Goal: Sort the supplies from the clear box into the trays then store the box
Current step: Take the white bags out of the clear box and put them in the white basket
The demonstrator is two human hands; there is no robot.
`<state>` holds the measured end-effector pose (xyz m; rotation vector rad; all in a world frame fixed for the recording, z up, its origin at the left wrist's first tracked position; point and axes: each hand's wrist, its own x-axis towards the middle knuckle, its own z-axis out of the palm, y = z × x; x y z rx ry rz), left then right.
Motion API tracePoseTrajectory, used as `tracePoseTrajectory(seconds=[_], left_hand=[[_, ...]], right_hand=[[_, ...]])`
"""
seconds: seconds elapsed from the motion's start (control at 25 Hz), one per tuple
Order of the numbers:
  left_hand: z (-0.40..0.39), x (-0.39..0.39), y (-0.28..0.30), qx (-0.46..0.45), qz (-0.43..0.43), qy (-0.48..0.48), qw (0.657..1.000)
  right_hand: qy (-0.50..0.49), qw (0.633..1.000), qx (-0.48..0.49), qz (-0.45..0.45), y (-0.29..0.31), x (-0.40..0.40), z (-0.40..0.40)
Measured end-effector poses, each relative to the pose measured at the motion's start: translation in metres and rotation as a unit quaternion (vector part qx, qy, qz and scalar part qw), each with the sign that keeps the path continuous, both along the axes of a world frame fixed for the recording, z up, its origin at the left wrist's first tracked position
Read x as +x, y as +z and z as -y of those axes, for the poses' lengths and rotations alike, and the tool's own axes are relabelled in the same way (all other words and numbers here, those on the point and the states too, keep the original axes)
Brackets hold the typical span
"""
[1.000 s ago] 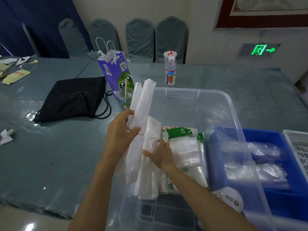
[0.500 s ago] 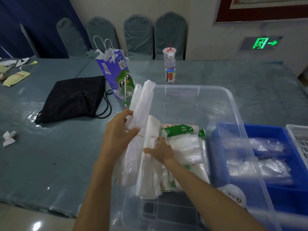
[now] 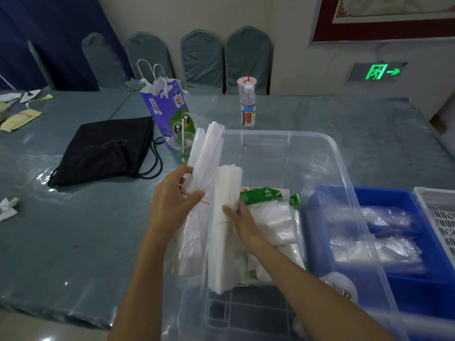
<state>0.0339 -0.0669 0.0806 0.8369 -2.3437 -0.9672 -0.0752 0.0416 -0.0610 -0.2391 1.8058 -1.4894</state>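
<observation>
While I'm watching the head view, the left hand (image 3: 172,200) is gripping a bundle of folded white bags (image 3: 205,156), fingers curled round it, holding it upright at the near-left wall of the clear box (image 3: 312,153). Right hand (image 3: 240,217) is pinching a second white bundle (image 3: 222,230), fingers wrapped on its edge, standing inside the box. Green-labelled packs (image 3: 266,195) and clear packets are lying inside too. Blue tray (image 3: 403,242) is sitting just right of the box, white tray (image 3: 440,217) beside that.
</observation>
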Motion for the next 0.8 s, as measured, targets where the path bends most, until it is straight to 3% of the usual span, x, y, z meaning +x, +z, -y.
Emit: tracePoseTrajectory(seconds=[0.36, 0.8], left_hand=[[-0.001, -0.004, 0.002, -0.010, -0.016, 0.008, 1.000], [-0.042, -0.036, 0.058, -0.005, -0.124, -0.022, 0.992]], right_hand=[[-0.074, 0.993, -0.083, -0.031, 0.057, -0.014, -0.023], [-0.165, 0.961, -0.121, -0.188, 0.158, -0.056, -0.089]])
